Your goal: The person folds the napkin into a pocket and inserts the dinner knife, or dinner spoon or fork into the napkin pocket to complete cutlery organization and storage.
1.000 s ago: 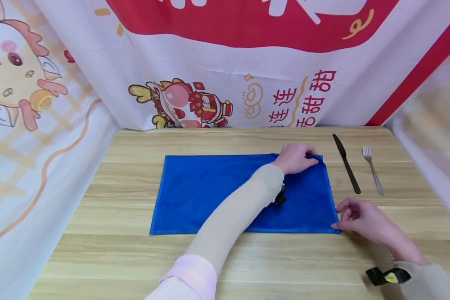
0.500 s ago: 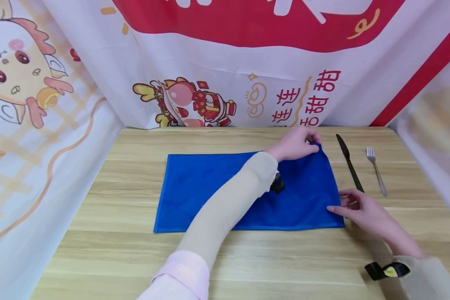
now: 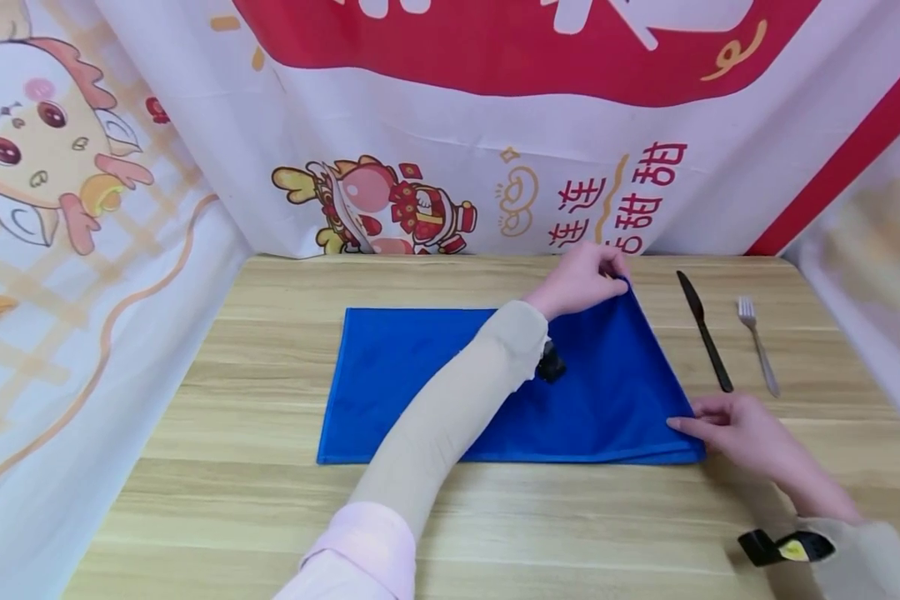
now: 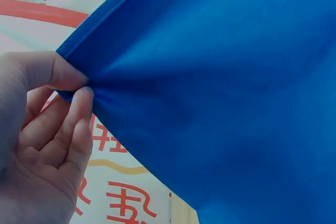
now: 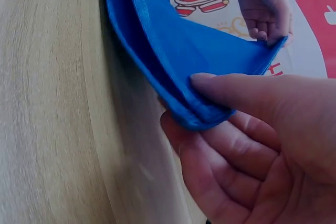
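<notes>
A blue cloth (image 3: 412, 367) with stitched hems lies across the wooden table, its right side lifted. My left hand (image 3: 581, 279) reaches over it and pinches the far right corner between thumb and fingers, raised off the table; in the left wrist view the fabric (image 4: 220, 93) gathers in creases from that pinch. At the near right corner, my right hand (image 3: 750, 429) grips the cloth, thumb on top and fingers beneath. Folded layers (image 5: 157, 51) show at that corner in the right wrist view. The left forearm hides the middle of the cloth.
To the right of the cloth lie a black knife (image 3: 703, 329) and a metal fork (image 3: 757, 342), side by side on the wooden table (image 3: 217, 500). A printed white and red curtain (image 3: 435, 125) hangs along the table's back edge.
My left hand has raised the far right corner of the cloth up and away. The right hand, earlier at the cloth's right edge, now grips its near right corner.
</notes>
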The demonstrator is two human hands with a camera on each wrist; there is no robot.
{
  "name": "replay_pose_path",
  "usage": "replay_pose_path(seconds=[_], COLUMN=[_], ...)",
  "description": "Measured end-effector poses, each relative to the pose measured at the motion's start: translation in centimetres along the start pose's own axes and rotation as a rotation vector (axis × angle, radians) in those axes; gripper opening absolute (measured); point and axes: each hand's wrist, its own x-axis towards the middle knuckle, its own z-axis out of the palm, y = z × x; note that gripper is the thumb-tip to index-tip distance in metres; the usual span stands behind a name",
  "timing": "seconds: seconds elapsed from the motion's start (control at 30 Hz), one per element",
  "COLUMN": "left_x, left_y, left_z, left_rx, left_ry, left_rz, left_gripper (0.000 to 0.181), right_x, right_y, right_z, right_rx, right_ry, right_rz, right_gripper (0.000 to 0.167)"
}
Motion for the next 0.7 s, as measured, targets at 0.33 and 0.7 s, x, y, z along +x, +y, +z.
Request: replay_pose_path(seconds=[0.33,0.7], left_x=[0.2,0.5], left_y=[-0.3,-0.3], left_z=[0.8,1.5], left_rx=[0.003,-0.022], left_ry=[0.045,0.070], left_rz=[0.003,-0.044], left_gripper=[0.005,0.010], right_x=[-0.7,-1.5], right_y=[0.2,0.7], right_z=[-0.1,-1.1], right_rx=[0.021,0.027], right_ry=[-0.002,-0.057], right_rz=[0.005,0.030], right_gripper=[0.023,0.018])
